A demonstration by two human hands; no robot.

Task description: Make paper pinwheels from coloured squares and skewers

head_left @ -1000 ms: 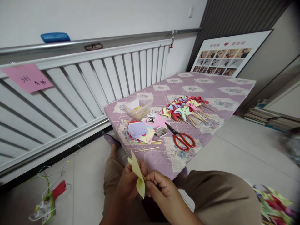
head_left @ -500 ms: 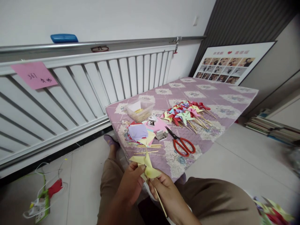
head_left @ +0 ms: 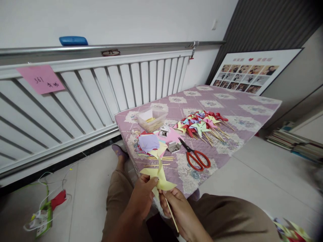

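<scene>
Between my hands, just off the table's near edge, is a yellow paper pinwheel (head_left: 161,178) with its blades spread. My left hand (head_left: 142,195) pinches it, the thumb lying near its centre. Closed around a thin wooden stick (head_left: 172,216) below the blades is my right hand (head_left: 176,208). The stick's upper end is hidden behind the paper. Beyond my hands lie several loose wooden sticks (head_left: 161,158) and a stack of coloured paper sheets (head_left: 148,142). Red-handled scissors (head_left: 198,159) lie to the right, blades pointing away, touched by neither hand.
A pile of finished pinwheels (head_left: 200,126) covers part of the table (head_left: 186,174). A clear plastic box (head_left: 153,122) of sticks and a small open box (head_left: 173,147) stand left of it. A white radiator (head_left: 101,90) runs along the wall. More pinwheels (head_left: 292,230) show at lower right.
The pinwheel's blades now face me more fully and look more spread. Both hands keep their hold on it and its stick. The view has shifted slightly.
</scene>
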